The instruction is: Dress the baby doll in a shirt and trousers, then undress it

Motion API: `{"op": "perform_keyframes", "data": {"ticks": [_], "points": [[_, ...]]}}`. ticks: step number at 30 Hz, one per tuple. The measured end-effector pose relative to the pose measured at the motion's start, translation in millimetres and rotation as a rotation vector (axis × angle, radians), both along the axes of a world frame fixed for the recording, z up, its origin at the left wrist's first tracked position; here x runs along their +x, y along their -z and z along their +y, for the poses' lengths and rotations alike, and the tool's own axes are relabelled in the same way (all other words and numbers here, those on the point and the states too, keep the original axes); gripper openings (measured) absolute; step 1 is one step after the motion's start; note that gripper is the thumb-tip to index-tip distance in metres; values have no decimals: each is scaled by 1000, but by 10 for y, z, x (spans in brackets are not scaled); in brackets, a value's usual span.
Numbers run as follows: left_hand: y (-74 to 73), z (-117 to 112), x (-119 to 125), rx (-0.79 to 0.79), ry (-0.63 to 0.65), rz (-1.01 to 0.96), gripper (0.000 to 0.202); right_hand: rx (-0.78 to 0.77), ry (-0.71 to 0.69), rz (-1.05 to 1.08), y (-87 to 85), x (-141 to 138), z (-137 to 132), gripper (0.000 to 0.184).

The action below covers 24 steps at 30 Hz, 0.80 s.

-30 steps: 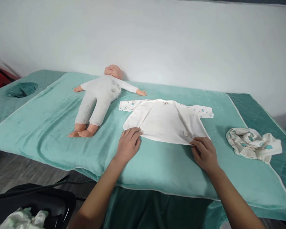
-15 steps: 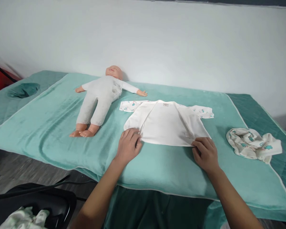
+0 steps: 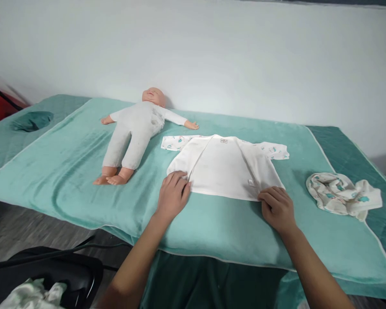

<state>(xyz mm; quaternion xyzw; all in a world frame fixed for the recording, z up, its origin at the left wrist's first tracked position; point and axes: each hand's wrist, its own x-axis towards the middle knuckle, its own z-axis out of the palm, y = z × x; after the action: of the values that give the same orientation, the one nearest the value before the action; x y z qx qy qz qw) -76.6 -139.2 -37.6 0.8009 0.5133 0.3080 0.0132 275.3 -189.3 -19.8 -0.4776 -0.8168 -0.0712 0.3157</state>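
Both hands, left hand (image 3: 173, 194) and right hand (image 3: 276, 206), pinch the hem of the open white cotton baby shirt (image 3: 223, 167) beside the grey-suited plastic doll (image 3: 133, 131); smoothing seems underway.

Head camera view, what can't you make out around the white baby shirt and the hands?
- White baby shirt: neck label print too small to read.
- Left hand and right hand: fingertips cover the hem corners, so any grip is unclear.
- Black bin: cut off by the bottom edge.

Doll (image 3: 133, 133) lies beside crumpled printed cloth (image 3: 342, 194) on teal blanket (image 3: 67, 171).
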Motion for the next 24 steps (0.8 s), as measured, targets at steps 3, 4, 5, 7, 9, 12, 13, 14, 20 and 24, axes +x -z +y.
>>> {"op": "perform_keyframes", "data": {"ticks": [3, 4, 5, 7, 9, 12, 13, 14, 20, 24], "points": [[0, 3, 4, 4, -4, -2, 14, -8, 2, 17, 32, 15, -13, 24], [1, 4, 4, 4, -5, -4, 14, -9, 6, 20, 42, 19, -17, 24], [3, 4, 5, 3, -7, -5, 14, -8, 8, 23, 50, 22, -21, 24], [9, 4, 4, 3, -9, -7, 16, -6, 10, 25, 59, 24, -26, 24], [14, 2, 2, 11, -4, -6, 18, -3, 11, 27, 61, 23, -28, 25], [13, -8, -3, 20, 1, -13, 15, -5, 9, 22, 57, 19, -27, 25], [9, -13, -5, 23, 3, -17, 11, -3, 8, 20, 56, 18, -26, 25], [4, -17, -8, 25, 10, -17, 7, -3, 7, 18, 55, 17, -26, 25], [-23, -32, -20, 45, 122, 10, 8, -8, 1, 17, 53, 16, -28, 25], [-24, -27, -12, 31, 111, 3, 10, -9, -2, 29, 51, 14, -29, 26]]}}
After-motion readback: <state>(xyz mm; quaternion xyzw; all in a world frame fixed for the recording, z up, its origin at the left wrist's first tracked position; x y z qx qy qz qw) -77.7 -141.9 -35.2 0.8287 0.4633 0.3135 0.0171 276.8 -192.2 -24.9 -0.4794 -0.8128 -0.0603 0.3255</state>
